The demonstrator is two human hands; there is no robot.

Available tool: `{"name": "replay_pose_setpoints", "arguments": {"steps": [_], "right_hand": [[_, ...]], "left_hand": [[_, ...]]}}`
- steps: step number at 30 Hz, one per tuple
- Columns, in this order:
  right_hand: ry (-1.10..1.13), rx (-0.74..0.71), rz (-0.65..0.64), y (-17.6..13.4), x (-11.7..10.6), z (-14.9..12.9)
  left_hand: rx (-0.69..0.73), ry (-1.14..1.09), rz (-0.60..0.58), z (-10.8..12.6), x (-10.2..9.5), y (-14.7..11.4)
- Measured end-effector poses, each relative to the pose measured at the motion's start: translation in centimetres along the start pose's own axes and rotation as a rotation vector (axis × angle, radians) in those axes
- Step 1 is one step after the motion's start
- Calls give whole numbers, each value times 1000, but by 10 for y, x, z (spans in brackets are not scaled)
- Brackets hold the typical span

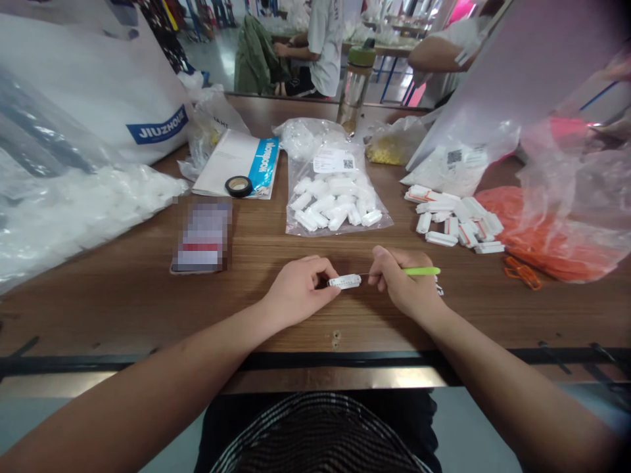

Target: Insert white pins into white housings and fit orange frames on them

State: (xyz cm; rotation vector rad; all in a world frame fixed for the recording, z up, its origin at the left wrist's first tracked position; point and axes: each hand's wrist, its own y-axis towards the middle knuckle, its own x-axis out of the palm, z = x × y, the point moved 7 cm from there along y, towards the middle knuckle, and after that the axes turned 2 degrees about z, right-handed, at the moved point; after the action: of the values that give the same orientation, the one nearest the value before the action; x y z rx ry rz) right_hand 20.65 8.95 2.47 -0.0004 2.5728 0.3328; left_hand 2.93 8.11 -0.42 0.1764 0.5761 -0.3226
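My left hand [302, 290] pinches one end of a small white plastic connector housing [346, 282] just above the table. Closed round a thin tool with a lime-green handle [421, 270] is my right hand [398, 279]; the tool's fine metal tip points left at the connector housing's right end. Whether the tip touches it I cannot tell. Small white bits [438, 286] show partly behind my right hand. Beyond my hands lies a clear bag [340, 197] of white plastic pieces. To the right is a loose pile of similar white pieces [456, 217], some with orange strips.
An orange-filled plastic bag [566, 223] and loose orange clips [522, 272] lie right. At left are a phone [203, 236], a notebook [236, 157] with black tape [239, 186] on it, and a large clear bag [89, 210]. A bottle [353, 92] stands behind; people sit beyond.
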Motion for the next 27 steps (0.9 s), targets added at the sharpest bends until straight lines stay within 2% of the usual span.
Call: {"name": "replay_pose_setpoints", "arguments": {"steps": [11,18,27], "right_hand": [[-85,-57,-54,0,4,-3],[53,9,-1,-2,-2,1],[-29,-42,-40,-3,2,2]], "left_hand": [[-4,8,-5,0,0,0],[6,7,5,1,-1,0],[-5,-9,0,0,0,0]]}}
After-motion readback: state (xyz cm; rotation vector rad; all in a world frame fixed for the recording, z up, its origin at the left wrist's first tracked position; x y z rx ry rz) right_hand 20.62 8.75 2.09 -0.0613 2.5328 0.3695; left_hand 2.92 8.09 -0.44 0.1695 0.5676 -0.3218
